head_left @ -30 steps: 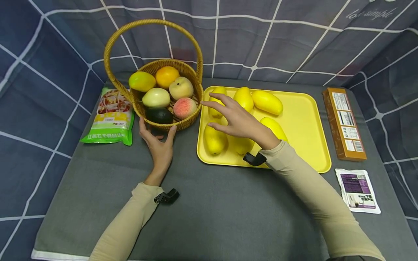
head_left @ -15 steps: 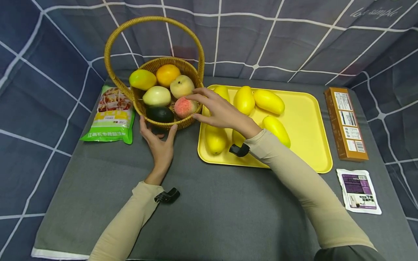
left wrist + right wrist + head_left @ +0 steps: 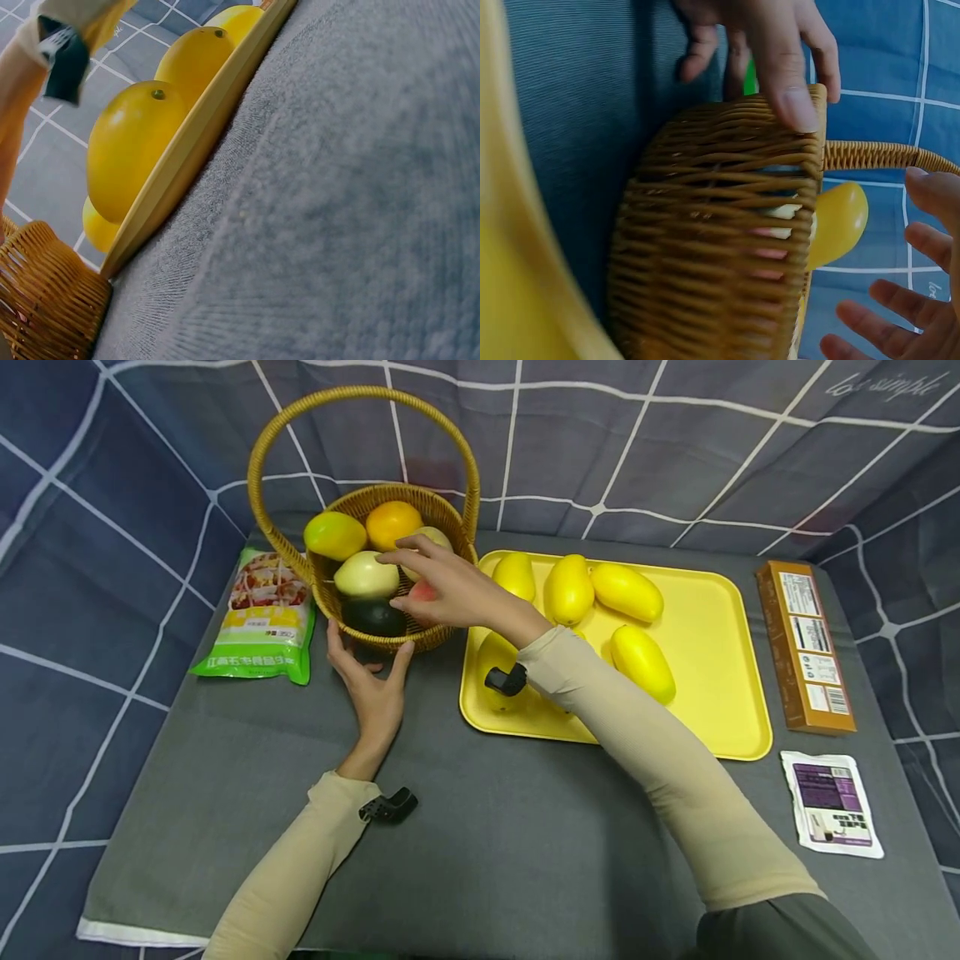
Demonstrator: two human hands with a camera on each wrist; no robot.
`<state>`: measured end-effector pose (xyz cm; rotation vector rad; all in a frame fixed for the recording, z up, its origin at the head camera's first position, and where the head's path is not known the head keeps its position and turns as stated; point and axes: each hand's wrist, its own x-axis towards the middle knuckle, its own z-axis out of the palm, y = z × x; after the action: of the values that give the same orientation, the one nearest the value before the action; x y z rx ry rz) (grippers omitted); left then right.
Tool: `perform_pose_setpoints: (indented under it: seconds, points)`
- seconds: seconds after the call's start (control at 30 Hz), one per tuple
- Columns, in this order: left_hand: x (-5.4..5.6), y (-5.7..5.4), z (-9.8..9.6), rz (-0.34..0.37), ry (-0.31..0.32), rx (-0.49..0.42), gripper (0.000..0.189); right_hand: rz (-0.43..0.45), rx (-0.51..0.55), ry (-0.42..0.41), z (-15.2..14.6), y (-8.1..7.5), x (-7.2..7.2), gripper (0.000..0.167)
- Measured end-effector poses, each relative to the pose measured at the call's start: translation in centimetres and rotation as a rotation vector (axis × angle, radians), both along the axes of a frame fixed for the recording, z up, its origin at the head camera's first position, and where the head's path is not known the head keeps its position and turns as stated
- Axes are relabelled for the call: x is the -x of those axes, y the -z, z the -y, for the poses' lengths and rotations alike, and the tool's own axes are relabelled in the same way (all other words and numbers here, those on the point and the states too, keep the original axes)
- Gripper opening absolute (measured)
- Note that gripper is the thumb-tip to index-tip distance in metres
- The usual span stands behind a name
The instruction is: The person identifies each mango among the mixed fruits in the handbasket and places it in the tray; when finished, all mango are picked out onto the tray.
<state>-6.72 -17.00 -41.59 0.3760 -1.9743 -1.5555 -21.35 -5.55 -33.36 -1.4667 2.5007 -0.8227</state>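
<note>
My left hand (image 3: 372, 693) rests against the near side of the wicker basket (image 3: 327, 602), thumb and index finger spread along its rim; the right wrist view shows its thumb (image 3: 799, 105) on the rim. My right hand (image 3: 450, 585) hovers over the basket's right side with loosely bent fingers and holds nothing visible. Inside the basket lie a yellow-green mango (image 3: 335, 535), an orange (image 3: 393, 524), a pale green fruit (image 3: 366, 575), a dark avocado (image 3: 375, 617), a pale yellow peach (image 3: 435, 536) and a pink peach (image 3: 423, 592). My right hand partly covers both peaches.
A yellow tray (image 3: 712, 652) with several yellow mangoes (image 3: 642, 664) stands right of the basket. Left of the basket lies a green food bag (image 3: 262, 618). A brown box (image 3: 806, 647) and a white-and-purple pouch (image 3: 832, 802) lie far right. The basket's handle (image 3: 367, 393) arches upright.
My right hand has moved left from above the tray to above the basket, passing over the pink peach. The left hand stays against the basket; the fruits keep their places.
</note>
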Motion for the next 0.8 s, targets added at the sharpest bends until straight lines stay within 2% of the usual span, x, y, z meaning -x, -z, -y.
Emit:
perform_pose_setpoints:
  seconds: [0.2, 0.37, 0.6, 0.8]
  points:
    - [0.2, -0.3, 0.1, -0.002, 0.012, 0.007, 0.091, 0.039, -0.09, 0.0, 2.6, -0.6, 1.2, 0.062]
    - [0.2, -0.2, 0.3, 0.0, 0.013, 0.007, 0.092, 0.056, -0.082, -0.012, 4.7, -0.8, 2.8, 0.063]
    - [-0.1, 0.1, 0.1, 0.008, 0.009, -0.002, 0.091, 0.131, -0.144, -0.013, 7.6, -1.1, 4.9, 0.069]
    - [-0.1, -0.1, 0.1, 0.011, 0.013, -0.008, 0.091, 0.208, -0.159, -0.005, 9.4, -1.0, 6.1, 0.072]
